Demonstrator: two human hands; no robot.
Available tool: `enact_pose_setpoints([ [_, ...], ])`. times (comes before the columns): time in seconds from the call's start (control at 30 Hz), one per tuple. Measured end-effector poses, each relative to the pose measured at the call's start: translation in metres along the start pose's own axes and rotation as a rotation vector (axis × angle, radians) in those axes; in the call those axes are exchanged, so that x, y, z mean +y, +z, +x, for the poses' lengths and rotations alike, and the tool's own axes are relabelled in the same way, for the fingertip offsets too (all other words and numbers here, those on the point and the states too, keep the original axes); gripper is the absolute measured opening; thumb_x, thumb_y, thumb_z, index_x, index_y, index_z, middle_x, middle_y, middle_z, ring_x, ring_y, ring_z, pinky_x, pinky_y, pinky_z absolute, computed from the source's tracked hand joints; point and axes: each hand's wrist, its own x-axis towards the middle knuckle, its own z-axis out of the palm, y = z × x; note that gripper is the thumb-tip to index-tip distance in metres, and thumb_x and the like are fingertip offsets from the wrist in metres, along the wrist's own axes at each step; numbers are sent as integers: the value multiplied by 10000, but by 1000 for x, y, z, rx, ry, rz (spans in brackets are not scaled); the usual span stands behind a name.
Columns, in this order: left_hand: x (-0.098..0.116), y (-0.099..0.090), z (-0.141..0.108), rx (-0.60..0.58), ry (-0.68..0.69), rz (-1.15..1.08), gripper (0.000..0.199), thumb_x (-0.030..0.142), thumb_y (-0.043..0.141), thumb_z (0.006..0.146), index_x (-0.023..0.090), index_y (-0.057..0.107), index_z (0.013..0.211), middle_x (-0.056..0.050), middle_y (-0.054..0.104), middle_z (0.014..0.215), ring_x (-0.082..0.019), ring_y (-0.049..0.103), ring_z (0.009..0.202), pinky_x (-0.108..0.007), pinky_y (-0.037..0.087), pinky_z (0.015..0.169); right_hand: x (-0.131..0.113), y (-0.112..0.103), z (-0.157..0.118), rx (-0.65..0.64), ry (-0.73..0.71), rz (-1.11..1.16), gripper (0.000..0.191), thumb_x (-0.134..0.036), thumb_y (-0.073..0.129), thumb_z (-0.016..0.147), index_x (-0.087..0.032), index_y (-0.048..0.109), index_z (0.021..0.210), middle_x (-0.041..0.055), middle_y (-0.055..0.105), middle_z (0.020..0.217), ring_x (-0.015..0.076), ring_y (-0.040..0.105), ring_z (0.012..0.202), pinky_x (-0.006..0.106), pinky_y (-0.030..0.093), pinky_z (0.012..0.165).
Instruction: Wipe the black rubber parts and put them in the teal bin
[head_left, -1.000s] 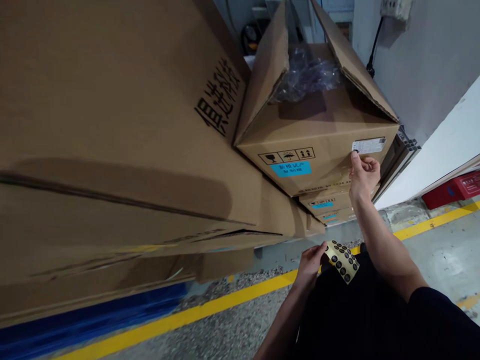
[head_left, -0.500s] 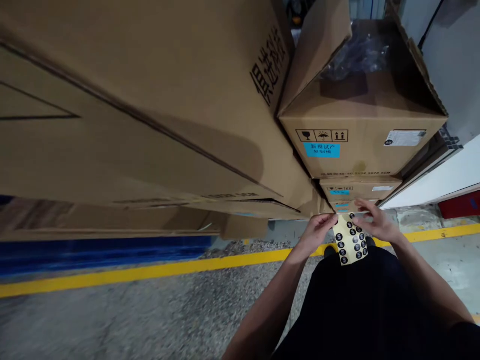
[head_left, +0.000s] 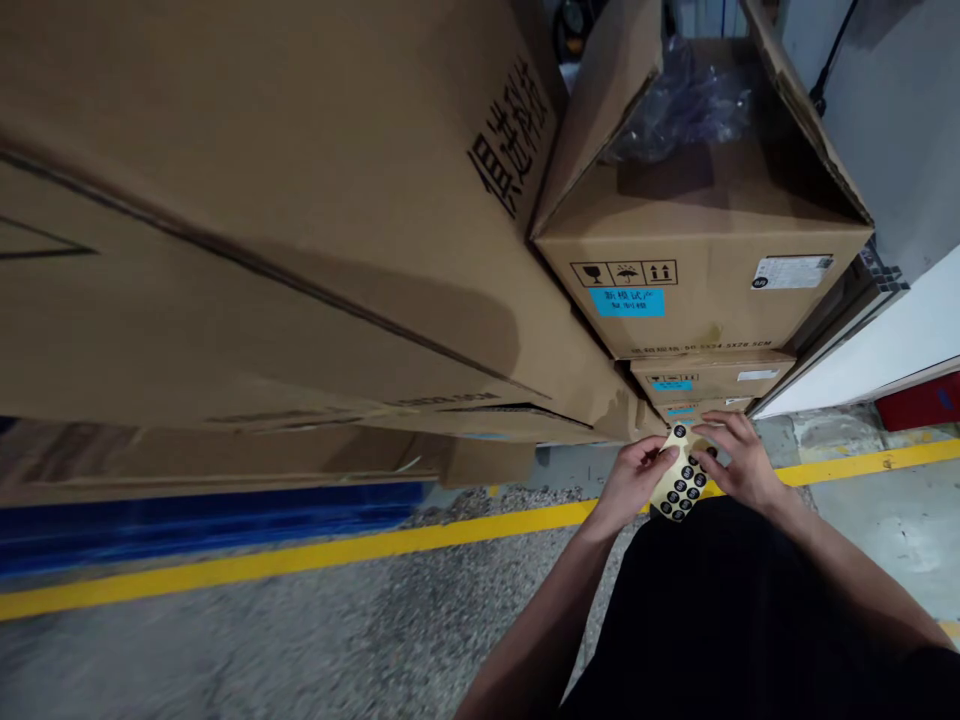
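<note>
A cream sheet of round black stickers (head_left: 683,487) hangs in front of my body, tilted. My left hand (head_left: 632,482) pinches its left edge between thumb and fingers. At its right edge is my right hand (head_left: 742,465), the thumb lying over the stickers and the fingers bent near the top. Whether a loose sticker sits between those fingertips is too small to make out. Beyond the hands stands a stack of cardboard boxes; the open top box (head_left: 697,320) carries a blue label (head_left: 627,302) and a white label (head_left: 792,272) with a round black sticker at its corner.
Large cardboard boxes (head_left: 300,150) rise close on the left, above a blue pallet (head_left: 210,525). Clear plastic wrap (head_left: 682,110) fills the open box. A yellow line (head_left: 450,532) crosses the floor. A red object (head_left: 919,405) lies at right, by a white panel (head_left: 847,365).
The sticker sheet has tilted, its lower end swinging left, and shows less of its length. My right hand has shifted down slightly, its thumb now over the sheet. The view has turned a little.
</note>
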Motion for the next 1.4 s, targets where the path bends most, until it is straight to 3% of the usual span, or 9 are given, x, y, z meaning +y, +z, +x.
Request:
enact_pose_setpoints([
  [0.17,9,-3,-6,-53,95,203,317,432,692,846,174,767,1016,-45,738,874,-184,624,761,-263,462,715,-2,-6,10,-146,-164,-205,211,-361,619,987,-291,729,1154,77,730,1127,266,600,1083,444,461,922],
  [0.33,22,-3,-13,-140,218,398,201,348,640,879,211,784,901,-68,750,909,-211,653,835,-279,464,812,0,-5,11,-312,-214,-130,215,-359,568,1018,-251,752,1043,65,753,965,232,629,965,400,457,879],
  [0.6,23,3,-14,-206,252,519,273,337,543,938,225,790,969,-88,731,921,-222,647,856,-298,448,808,9,-8,1,-298,29,276,256,-430,590,989,-258,777,958,46,756,846,194,687,801,329,522,771],
  [0.83,16,6,-8,-205,208,489,276,285,612,888,236,788,1095,-85,775,1037,-242,691,922,-308,478,860,13,-5,-13,-213,173,317,227,-379,566,973,-218,713,909,38,694,826,168,629,749,284,499,696],
  [0.9,14,5,-5,-193,181,475,260,289,627,877,226,793,1066,-82,780,1010,-239,693,893,-304,483,849,20,-2,-16,-150,254,350,230,-401,570,962,-213,689,904,17,660,782,150,593,702,261,476,653],
  [0.97,11,4,-4,-173,143,453,244,308,638,867,213,796,1028,-79,781,979,-234,688,857,-298,488,824,35,4,-14,14,395,414,269,-453,579,944,-206,668,883,-6,623,724,135,554,635,243,451,600],
  [1.13,-3,2,-2,-145,72,402,245,366,682,828,198,799,963,-78,776,915,-235,675,812,-285,497,736,98,27,-1,660,713,437,391,-558,568,906,-175,640,928,9,666,779,131,592,594,244,477,588],
  [1.2,-9,1,-3,-164,52,402,253,376,685,828,195,800,962,-80,775,908,-238,675,809,-283,496,723,123,40,2,744,736,332,429,-565,509,933,-159,645,948,22,678,781,137,615,610,247,491,611],
  [1.4,-25,-7,-8,-253,9,510,311,407,622,889,186,780,1041,-66,772,931,-227,683,831,-277,492,757,164,79,-3,767,704,61,415,-519,481,958,-163,671,864,33,661,763,152,589,716,266,487,741],
])
